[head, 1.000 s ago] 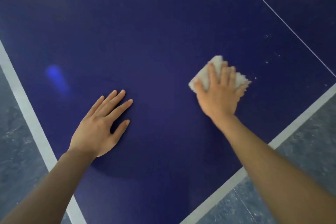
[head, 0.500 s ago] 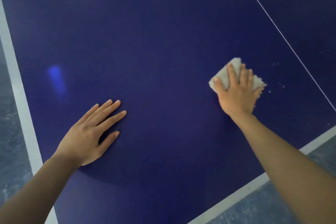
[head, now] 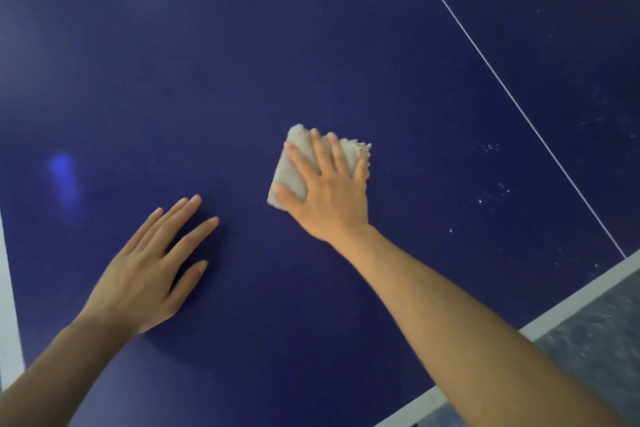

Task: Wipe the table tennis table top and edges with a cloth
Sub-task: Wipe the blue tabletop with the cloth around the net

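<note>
Two hands are on the blue bench (head: 242, 45), both laid flat. The left hand (head: 145, 274) rests palm down with straight fingers slightly apart, holding nothing and apparently bracing the person. The right hand (head: 329, 191) presses a folded pale cloth (head: 294, 166) against the surface with spread, straight fingers; the thumb lies at the cloth's near left corner, and no pinch or curl is visible. The cloth lies on the top near mid-frame, well apart from the thin white line (head: 512, 97) that runs diagonally to its right and from the white border (head: 571, 302) at the near right edge. Condition of surface: the area around and to the left of the cloth shows no visible marks, though whether it has been wiped cannot be told. Several white specks (head: 491, 147) lie scattered between the cloth and the thin line, and fainter marks show beyond that line toward the upper right. These are judged outstanding. The white border at the right and the white strip (head: 7, 305) at the far left are not being touched, and nothing shows them wiped. Assessment: top wiping is under way and incomplete; the speckled zone to the right, the far section and all edges appear to be left. A pale glare patch (head: 62, 170) at left reads as reflection, not dirt.
</note>
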